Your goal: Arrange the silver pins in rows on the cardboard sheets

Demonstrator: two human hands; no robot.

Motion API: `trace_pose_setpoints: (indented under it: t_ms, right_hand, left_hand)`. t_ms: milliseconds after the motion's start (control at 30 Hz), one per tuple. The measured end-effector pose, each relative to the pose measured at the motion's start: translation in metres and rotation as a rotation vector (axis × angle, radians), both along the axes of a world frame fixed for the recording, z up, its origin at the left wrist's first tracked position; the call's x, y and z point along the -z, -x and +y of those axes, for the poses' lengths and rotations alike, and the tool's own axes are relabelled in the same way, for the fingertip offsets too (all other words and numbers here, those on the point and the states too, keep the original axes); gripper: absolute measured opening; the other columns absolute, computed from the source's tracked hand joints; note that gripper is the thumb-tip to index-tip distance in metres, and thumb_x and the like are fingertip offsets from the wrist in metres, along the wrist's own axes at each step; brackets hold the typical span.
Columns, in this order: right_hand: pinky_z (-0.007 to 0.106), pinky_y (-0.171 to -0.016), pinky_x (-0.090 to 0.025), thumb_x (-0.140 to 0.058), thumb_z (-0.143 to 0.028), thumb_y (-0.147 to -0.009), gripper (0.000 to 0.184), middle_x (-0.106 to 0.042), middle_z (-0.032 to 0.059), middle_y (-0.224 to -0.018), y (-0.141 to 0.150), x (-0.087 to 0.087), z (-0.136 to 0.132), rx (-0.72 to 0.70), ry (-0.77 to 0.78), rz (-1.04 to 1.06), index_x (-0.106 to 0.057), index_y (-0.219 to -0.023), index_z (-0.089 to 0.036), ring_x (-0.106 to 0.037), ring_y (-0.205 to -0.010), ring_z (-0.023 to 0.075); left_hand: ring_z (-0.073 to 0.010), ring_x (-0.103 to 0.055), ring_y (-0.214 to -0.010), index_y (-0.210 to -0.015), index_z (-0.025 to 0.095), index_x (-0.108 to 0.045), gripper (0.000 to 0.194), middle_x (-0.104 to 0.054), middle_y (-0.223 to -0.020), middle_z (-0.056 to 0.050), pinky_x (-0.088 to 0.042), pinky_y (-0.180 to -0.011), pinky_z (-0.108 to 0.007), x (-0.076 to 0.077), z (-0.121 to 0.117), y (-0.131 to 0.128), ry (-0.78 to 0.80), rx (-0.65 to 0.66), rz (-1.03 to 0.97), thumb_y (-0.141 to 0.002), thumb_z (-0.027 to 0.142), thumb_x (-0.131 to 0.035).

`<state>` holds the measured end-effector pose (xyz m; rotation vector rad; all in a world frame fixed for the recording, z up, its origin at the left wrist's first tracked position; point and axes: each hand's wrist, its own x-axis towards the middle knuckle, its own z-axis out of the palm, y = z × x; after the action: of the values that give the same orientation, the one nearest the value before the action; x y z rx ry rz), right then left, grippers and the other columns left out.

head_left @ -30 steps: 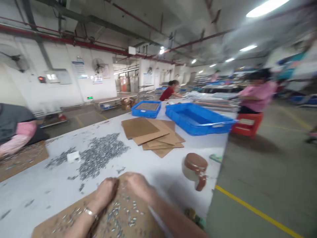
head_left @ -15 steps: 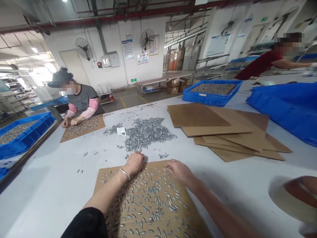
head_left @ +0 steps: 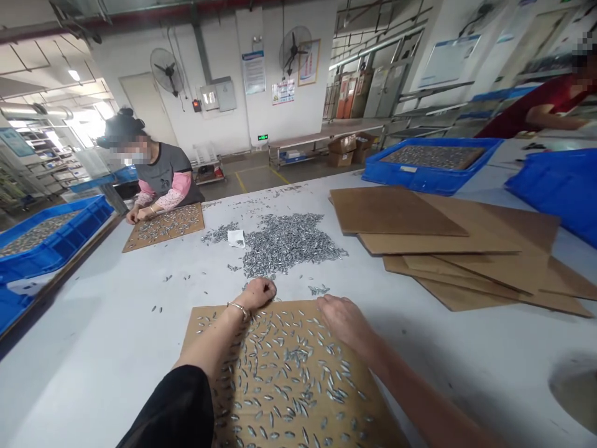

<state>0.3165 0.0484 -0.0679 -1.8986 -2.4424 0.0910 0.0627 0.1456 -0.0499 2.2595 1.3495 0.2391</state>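
Note:
A brown cardboard sheet (head_left: 280, 398) lies on the white table in front of me, strewn with several small silvery metal pieces. My left hand (head_left: 259, 292), with a bracelet at the wrist, is curled at the sheet's far edge, fingers closed; what they hold is hidden. My right hand (head_left: 342, 318) rests on the sheet's far right corner, fingers bent down onto the pieces. Just beyond both hands lies a loose heap of the same metal pieces (head_left: 286, 244).
A stack of bare cardboard sheets (head_left: 448, 242) lies to the right. Blue bins (head_left: 429, 162) stand at the far right, another blue bin (head_left: 46, 239) at the left. A person (head_left: 153, 177) across the table works over their own cardboard sheet (head_left: 164, 226).
The view has swung left and down from the aisle onto the table. My hands have stayed at the far edge of the cardboard sheet, shifting only slightly.

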Motion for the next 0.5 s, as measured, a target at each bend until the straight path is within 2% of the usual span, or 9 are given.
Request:
trace_pose_setpoints:
  t_ms: [167,333,500]
  right_hand:
    - [0.029,-0.080,-0.041,-0.052,-0.006,-0.090,0.025,-0.074,0.0096,-0.098,-0.003,-0.002,-0.004,-0.044,-0.009,-0.005,-0.071,-0.099,-0.020,-0.069,-0.092,0.0209]
    - [0.030,-0.077,-0.041,-0.046,-0.018,-0.100,0.026,-0.073,0.0094,-0.099,-0.003,-0.009,-0.008,-0.001,0.010,0.037,-0.071,-0.094,-0.020,-0.068,-0.090,0.0218]
    - [0.030,-0.075,-0.041,-0.052,-0.014,-0.094,0.021,-0.075,0.0104,-0.094,0.008,-0.005,-0.010,-0.018,0.021,0.095,-0.068,-0.082,-0.021,-0.069,-0.091,0.0228]
  left_hand:
    - [-0.0152,-0.063,-0.073,-0.084,0.015,-0.074,0.027,-0.071,-0.076,-0.001,-0.050,-0.073,-0.024,0.014,0.007,0.010,0.065,-0.024,-0.124,-0.089,0.029,-0.051]
    - [-0.0174,-0.067,-0.086,-0.089,0.016,-0.074,0.027,-0.076,-0.092,-0.004,-0.051,-0.083,-0.025,0.020,0.009,0.013,0.084,-0.037,-0.198,-0.090,0.032,-0.051]
    - [-0.0182,-0.068,-0.092,-0.095,0.016,-0.075,0.028,-0.077,-0.098,-0.006,-0.052,-0.089,-0.027,0.024,0.011,0.016,0.112,-0.038,-0.232,-0.090,0.031,-0.051]
